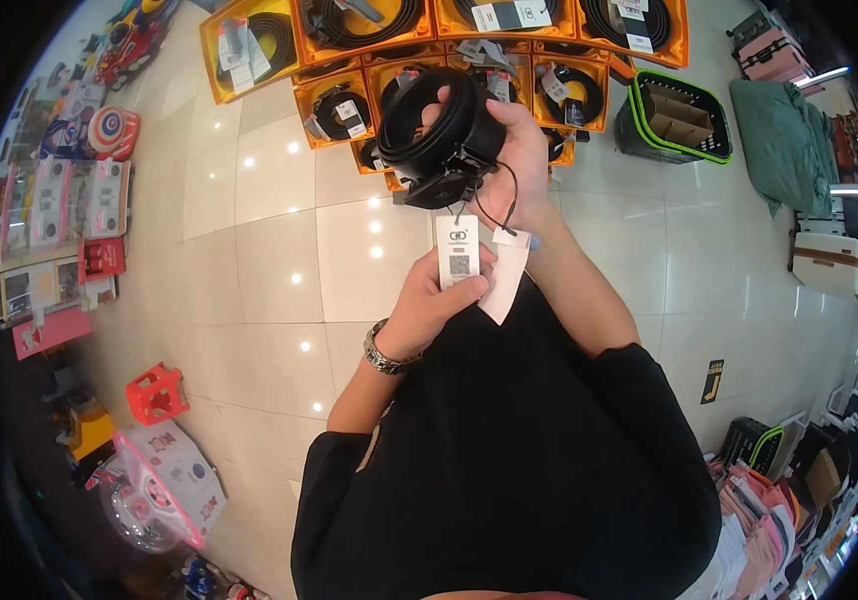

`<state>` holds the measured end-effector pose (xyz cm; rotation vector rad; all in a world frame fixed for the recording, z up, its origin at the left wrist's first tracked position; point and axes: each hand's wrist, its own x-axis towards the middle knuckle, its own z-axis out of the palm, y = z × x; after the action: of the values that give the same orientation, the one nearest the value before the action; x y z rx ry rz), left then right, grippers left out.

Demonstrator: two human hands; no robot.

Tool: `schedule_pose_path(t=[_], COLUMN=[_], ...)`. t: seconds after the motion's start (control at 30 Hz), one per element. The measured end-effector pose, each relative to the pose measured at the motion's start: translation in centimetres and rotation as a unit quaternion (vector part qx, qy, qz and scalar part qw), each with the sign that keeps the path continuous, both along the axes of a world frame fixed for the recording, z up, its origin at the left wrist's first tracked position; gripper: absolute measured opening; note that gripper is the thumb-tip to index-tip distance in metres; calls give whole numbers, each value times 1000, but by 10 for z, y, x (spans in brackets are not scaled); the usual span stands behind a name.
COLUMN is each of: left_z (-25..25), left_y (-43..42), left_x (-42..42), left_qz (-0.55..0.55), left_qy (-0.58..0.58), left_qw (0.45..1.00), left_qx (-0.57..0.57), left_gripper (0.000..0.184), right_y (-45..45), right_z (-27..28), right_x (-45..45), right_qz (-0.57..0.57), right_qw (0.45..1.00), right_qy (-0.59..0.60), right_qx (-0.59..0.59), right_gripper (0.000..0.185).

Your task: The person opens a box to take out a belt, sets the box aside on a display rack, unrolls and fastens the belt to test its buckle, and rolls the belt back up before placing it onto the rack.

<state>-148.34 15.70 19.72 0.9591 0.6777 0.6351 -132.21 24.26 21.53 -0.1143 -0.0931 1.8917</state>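
Gripping: over my feed I see the right hand wrapped around a coiled black belt, its fingertips showing inside the loop.
Belt: held in the air, overlapping the near orange boxes in my view.
Pinching: the left hand has the printed tag between thumb and fingers, below the coil.
White tag: beside the printed one; it may touch the left fingers, but the overlap keeps me from being sure.
Watch: around the left wrist.
Orange boxes: other coiled belts lie inside.
Basket: green-rimmed, right of the boxes.
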Motion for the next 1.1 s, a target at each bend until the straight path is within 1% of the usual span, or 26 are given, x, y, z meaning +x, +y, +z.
schedule_pose_path(t=[0.03,0.1,0.13,0.17,0.2,0.23,0.27,0.3,0.37,0.4,0.47,0.5,0.57,0.63,0.67,0.7,0.73,0.77,0.83,0.9,0.97,1.07,1.1], left_z=[-1,-2,-8,-14,-17,-14,-11,-11,-11,-12,-15,-15,-14,-17,-19,-21,-22,-22,-16,-13,-10,-6,-5], left_y=[0,0,1,5,7,10,11,11,12,12,13,13,15,17,18,20,22,22,23,22,22,23,25], left_x=[0,2,3,4,4,6,6,6,6,6,5,4,3,-2,-3,-4,-5,-5,-3,-4,-4,-3,-2], left_qz=[2,30,63,107,129,150,158,159,147,149,163,165,212,213,238,262,275,277,300,289,278,271,250], left_qy=[0,51,74,124,114,104,75,75,42,41,87,87,107,114,120,126,123,123,115,126,136,130,70], left_qw=[1000,995,988,971,967,963,968,968,972,972,962,962,954,954,944,934,925,925,907,909,911,923,948], left_qx=[1,83,116,177,189,200,177,177,177,177,200,200,183,179,194,209,231,230,272,272,271,238,184], left_gripper=[38,29,31,33,35,36,34,34,28,28,23,23,20,22,25,28,35,35,38,39,40,40,40], right_y=[-1,-1,-1,-1,-1,-2,-4,-5,-8,-9,-10,-9,-10,-15,-17,-18,-20,-20,-21,-21,-22,-22,-23], right_z=[3,8,7,5,2,-1,-4,-5,-3,-4,-7,-10,-6,3,4,6,7,8,7,6,5,6,5], right_x=[-1,-4,-4,-3,-3,-3,-2,-2,-3,-2,-2,-3,-4,-6,-6,-8,-9,-10,-10,-10,-9,-10,-10], right_qz=[2,-48,-48,-46,-44,-44,-30,-17,-27,-32,-35,-31,-25,-50,-61,-59,-64,-69,-61,-54,-43,-57,-57], right_qw=[1000,998,998,998,996,996,997,996,995,996,997,997,996,992,991,992,992,991,992,992,992,992,992], right_qy=[0,-47,-47,-25,-4,-5,24,52,44,48,53,48,43,-32,-62,-63,-66,-69,-60,-53,-44,-51,-52], right_qx=[1,-19,-18,-45,-72,-72,-73,-75,-85,-68,-51,-60,-68,-110,-98,-98,-92,-87,-94,-99,-110,-100,-101], right_gripper=[37,35,35,35,34,34,34,34,33,31,30,27,24,19,17,17,17,17,16,16,19,17,17])
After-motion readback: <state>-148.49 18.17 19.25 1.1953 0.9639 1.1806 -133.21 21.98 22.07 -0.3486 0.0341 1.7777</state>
